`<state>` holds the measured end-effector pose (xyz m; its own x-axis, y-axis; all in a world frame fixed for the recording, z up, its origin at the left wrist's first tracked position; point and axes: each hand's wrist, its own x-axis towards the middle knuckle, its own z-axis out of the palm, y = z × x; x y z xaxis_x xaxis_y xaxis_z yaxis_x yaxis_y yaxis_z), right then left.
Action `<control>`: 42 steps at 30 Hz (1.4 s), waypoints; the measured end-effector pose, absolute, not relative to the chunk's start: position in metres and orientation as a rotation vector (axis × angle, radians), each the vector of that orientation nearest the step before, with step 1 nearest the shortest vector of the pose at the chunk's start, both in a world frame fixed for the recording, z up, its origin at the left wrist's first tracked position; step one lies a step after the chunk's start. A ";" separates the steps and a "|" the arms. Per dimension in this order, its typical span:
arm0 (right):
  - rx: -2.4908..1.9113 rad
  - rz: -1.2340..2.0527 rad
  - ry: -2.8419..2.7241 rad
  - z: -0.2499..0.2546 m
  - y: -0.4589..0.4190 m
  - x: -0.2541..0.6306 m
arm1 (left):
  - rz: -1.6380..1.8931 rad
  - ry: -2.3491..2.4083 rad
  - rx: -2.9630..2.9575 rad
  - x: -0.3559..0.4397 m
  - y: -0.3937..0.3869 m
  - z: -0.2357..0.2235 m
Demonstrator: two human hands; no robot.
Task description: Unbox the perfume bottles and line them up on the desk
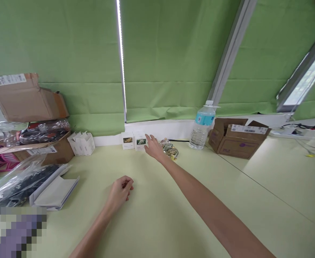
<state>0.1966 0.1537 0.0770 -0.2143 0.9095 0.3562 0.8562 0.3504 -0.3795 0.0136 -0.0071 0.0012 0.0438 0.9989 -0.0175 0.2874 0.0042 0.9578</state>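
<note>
My right hand (154, 147) reaches to the back of the table, its fingers apart at the right edge of a small white box (140, 142) with a plant picture on its front. Whether the fingertips touch the box is hard to tell. A similar white box (127, 141) with a yellowish picture stands just left of it. Behind and right of my right hand lies a heap of shiny bracelets or chains (171, 152), partly hidden by the wrist. My left hand (120, 190) rests nearer on the table, fingers curled in, with nothing visible in them.
A water bottle (202, 125) and an opened brown carton (239, 141) stand at the back right. To the left are several white boxes (81, 144), an open white box or folder (57, 193), plastic-wrapped goods (23, 188) and stacked cartons (25, 102). Cables (310, 130) lie far right.
</note>
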 end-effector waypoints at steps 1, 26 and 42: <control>-1.546 0.108 -2.122 0.078 0.161 0.195 | 1.016 1.386 1.434 0.013 -0.007 0.000; -1.291 -0.208 -2.443 0.069 0.115 0.216 | 1.033 1.432 1.488 0.016 -0.002 -0.003; -0.927 0.619 -2.392 0.104 0.018 0.233 | 1.289 1.238 1.546 0.048 -0.030 0.021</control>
<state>0.2331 0.0175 0.1043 -0.6446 0.7106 0.2821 0.4846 0.6651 -0.5682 0.0477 -0.0303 0.0208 0.0213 0.9698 0.2431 0.2037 -0.2423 0.9486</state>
